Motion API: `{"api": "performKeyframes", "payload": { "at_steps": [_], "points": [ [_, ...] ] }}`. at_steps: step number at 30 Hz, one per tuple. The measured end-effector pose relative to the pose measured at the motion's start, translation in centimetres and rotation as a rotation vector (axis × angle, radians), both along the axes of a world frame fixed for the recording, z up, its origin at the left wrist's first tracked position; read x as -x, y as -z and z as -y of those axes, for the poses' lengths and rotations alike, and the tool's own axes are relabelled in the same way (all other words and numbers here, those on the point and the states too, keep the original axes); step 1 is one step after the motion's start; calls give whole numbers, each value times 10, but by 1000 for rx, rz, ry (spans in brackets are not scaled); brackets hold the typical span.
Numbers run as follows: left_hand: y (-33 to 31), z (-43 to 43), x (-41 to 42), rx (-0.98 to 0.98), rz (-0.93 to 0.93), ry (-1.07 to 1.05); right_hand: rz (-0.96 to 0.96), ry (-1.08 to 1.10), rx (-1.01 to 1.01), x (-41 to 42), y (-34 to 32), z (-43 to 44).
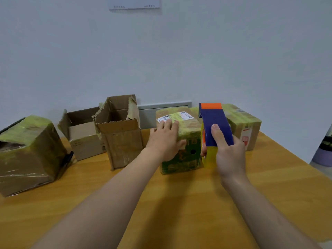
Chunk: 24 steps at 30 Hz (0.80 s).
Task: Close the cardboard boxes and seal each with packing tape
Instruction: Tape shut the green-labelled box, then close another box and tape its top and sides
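While the person's left grip (165, 139) is lying flat on the top of the small cardboard box with the green printed front and yellowish tape bands (181, 160), fingers straight and thumb hanging over the front edge, the right grip (228, 155) is wrapping its curled fingers and thumb round the blue and orange plastic tape dispenser (213, 121). This box is standing near the middle of the wooden worktop (287, 177), with its flaps already down.

The dispenser is standing upright just beside the box's right face. Its yellowish roll of tape (210, 159) is sitting low and its orange end is rising above the box top. Whether the roll is actually touching the cardboard I cannot tell. So the box is lying directly to the left of the right grip, and the steadying hand is sitting across the top on the far side from the tool. I judge that any coming pull is going to run from this right face up and leftward over the top, toward the flat hand, which looks well placed to hold the box against that drag.

Further left, a tall torn brown carton (122, 141) and a lower brown carton (82, 137) are standing open and not yet sealed.
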State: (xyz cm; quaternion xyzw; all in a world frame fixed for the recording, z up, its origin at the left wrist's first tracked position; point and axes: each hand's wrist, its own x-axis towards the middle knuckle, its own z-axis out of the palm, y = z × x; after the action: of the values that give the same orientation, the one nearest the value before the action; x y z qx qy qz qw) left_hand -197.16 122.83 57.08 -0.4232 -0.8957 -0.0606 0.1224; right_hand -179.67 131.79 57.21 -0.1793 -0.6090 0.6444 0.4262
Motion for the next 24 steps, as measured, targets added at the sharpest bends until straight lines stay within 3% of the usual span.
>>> {"api": "performKeyframes", "payload": {
  "at_steps": [7,11,16,20,24],
  "points": [
    [4,-23,24,-41,-5,3,26,-65,-42,10,11,-3],
    [-13,-11,18,68,-30,-61,38,-88,-38,16,13,4],
    [-65,54,10,-205,-246,-238,17,-130,-55,25,4,24],
    [-76,111,25,-116,-128,-458,0,-172,-20,34,-5,51],
    [-57,139,30,-137,-3,-375,1,-176,-54,40,-14,76]
  ]
}}
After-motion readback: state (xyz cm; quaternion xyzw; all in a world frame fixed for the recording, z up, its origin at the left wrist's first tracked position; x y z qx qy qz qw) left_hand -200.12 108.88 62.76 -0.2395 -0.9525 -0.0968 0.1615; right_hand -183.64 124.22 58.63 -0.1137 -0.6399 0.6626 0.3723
